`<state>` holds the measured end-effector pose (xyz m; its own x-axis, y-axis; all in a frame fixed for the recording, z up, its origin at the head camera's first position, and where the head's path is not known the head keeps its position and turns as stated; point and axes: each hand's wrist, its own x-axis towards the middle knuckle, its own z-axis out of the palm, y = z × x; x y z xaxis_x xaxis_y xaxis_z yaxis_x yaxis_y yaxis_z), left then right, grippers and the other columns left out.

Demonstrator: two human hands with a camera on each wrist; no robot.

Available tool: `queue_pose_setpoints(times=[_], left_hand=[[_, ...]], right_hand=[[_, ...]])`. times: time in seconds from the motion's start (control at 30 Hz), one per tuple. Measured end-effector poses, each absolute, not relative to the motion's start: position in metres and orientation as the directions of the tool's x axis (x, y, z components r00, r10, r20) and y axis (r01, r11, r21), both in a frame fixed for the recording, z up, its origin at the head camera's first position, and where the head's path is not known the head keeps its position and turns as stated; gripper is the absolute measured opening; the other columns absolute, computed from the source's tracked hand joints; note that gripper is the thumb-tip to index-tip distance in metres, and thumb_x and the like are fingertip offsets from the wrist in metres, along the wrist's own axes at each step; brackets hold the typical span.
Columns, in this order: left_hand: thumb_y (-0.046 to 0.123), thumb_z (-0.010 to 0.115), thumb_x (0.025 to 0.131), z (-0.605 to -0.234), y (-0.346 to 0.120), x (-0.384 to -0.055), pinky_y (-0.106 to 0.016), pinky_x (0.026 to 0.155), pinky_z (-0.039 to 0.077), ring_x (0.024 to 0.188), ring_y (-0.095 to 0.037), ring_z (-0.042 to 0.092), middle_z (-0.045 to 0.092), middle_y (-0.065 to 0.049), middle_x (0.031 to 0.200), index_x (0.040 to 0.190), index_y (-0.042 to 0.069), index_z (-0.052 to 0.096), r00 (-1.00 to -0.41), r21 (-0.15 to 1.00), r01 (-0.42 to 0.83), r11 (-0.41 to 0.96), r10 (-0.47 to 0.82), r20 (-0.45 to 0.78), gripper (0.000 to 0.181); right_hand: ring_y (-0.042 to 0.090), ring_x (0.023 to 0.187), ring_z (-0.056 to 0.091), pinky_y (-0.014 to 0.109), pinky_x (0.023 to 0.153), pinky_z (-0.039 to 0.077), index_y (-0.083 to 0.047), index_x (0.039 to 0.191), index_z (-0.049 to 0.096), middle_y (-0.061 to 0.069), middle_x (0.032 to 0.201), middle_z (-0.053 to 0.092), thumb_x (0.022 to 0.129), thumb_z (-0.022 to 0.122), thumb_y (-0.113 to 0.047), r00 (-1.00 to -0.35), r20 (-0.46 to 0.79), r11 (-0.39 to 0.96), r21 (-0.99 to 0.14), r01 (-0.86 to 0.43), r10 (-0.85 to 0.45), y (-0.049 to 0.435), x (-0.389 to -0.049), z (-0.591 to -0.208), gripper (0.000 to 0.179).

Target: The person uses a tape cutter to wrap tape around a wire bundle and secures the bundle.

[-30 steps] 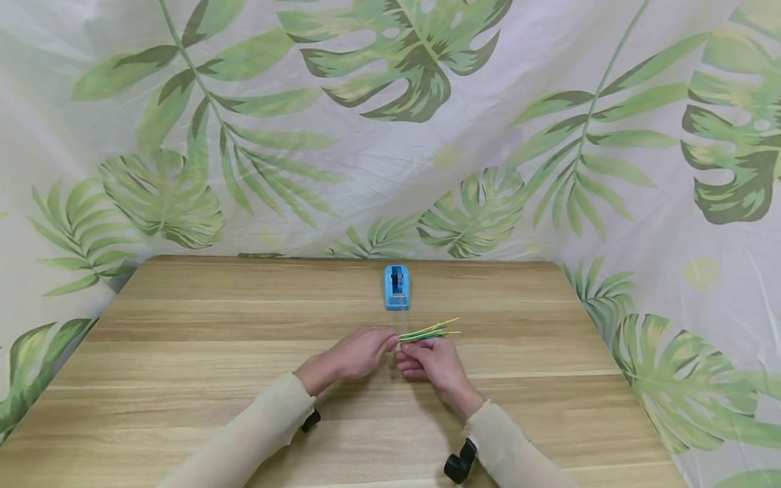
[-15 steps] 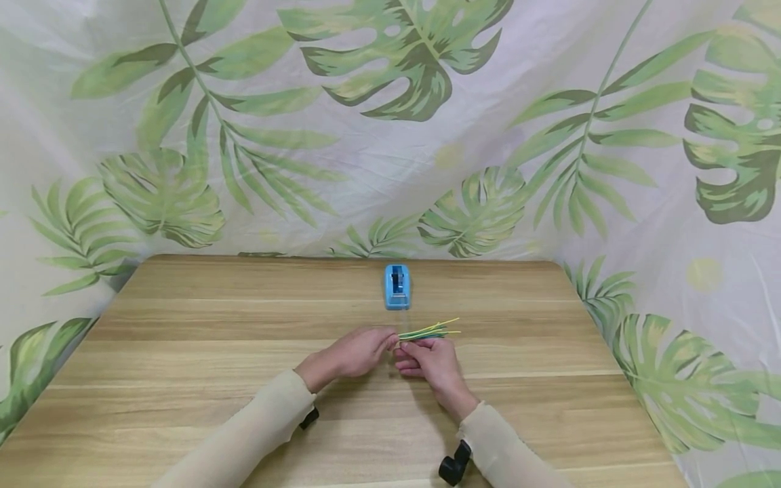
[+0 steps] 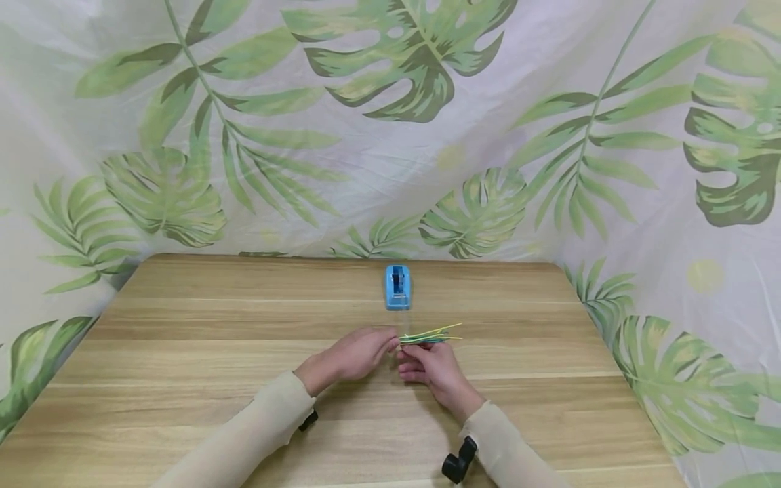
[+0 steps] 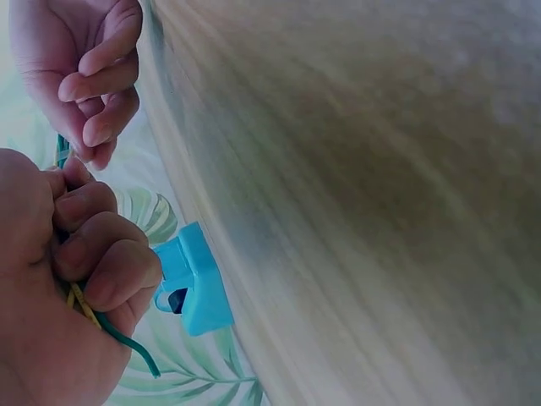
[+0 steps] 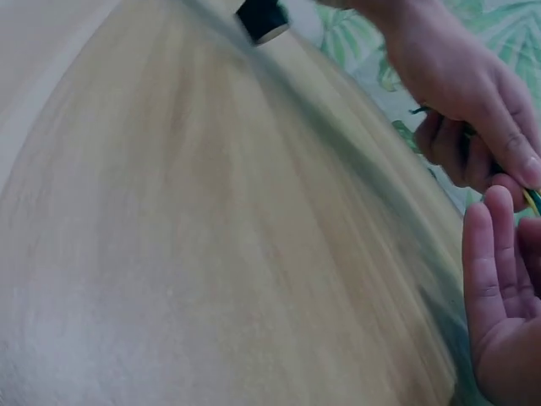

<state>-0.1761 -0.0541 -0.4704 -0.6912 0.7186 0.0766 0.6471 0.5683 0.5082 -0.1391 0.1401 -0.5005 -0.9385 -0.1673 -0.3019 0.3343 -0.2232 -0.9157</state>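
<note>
My left hand point(image 3: 366, 352) grips a bundle of thin green and yellow wires point(image 3: 430, 335); their free ends fan out to the right. In the left wrist view its fingers are curled round the bundle, and a green wire end point(image 4: 131, 342) pokes out below the fist. My right hand point(image 3: 436, 369) meets it from the other side, thumb and forefinger pinching at the wires close to the left fingertips, its other fingers loosely bent. A strip of clear tape point(image 3: 405, 318) runs from the blue tape dispenser point(image 3: 397, 288) to the wires between the hands.
The dispenser stands at the far middle of the wood-grain table point(image 3: 244, 305), just beyond the hands. A leaf-print curtain point(image 3: 390, 135) hangs behind the table's far edge. Black wrist-worn devices point(image 3: 459, 461) sit under the sleeves.
The wire ends have dipped slightly toward me and their spread has shifted, as if the bundle turned a little. Both hands stay in nearly the same place; the dispenser has not moved.
</note>
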Motion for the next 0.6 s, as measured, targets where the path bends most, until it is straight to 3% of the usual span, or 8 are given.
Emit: queue_pose_setpoints(times=[0.23,0.4,0.6], left_hand=[[0.021,0.040,0.110,-0.471,-0.057,-0.176,-0.032,0.071,0.046,0.074,-0.012,0.052,0.053,0.007,0.077,0.097,0.013,0.059,-0.692,0.516,0.647,0.561,0.716,0.089,0.024],[0.022,0.039,0.111,-0.471,-0.058,-0.175,-0.034,0.072,0.048,0.075,-0.012,0.054,0.062,0.000,0.083,0.098,0.012,0.060,-0.694,0.529,0.638,0.559,0.716,0.080,0.026],[0.023,0.040,0.111,-0.469,-0.060,-0.176,-0.034,0.073,0.048,0.076,-0.011,0.055,0.062,0.001,0.084,0.098,0.013,0.061,-0.699,0.536,0.629,0.564,0.712,0.071,0.027]], right_hand=[[0.013,0.069,0.068,0.031,0.071,0.059,-0.002,0.104,0.066,0.009,0.095,0.073,0.096,0.060,0.000,-0.900,-0.340,-0.340,-0.841,0.421,-0.273,0.147,-0.140,-0.496,0.011],[0.012,0.069,0.066,0.029,0.068,0.057,-0.007,0.098,0.070,0.006,0.094,0.073,0.095,0.056,0.002,-0.879,-0.335,-0.372,-0.810,0.453,-0.339,0.150,-0.142,-0.498,0.017],[0.009,0.070,0.061,0.025,0.066,0.053,-0.010,0.097,0.070,0.001,0.093,0.070,0.094,0.052,0.000,-0.855,-0.338,-0.386,-0.783,0.488,-0.394,0.153,-0.144,-0.498,0.021]])
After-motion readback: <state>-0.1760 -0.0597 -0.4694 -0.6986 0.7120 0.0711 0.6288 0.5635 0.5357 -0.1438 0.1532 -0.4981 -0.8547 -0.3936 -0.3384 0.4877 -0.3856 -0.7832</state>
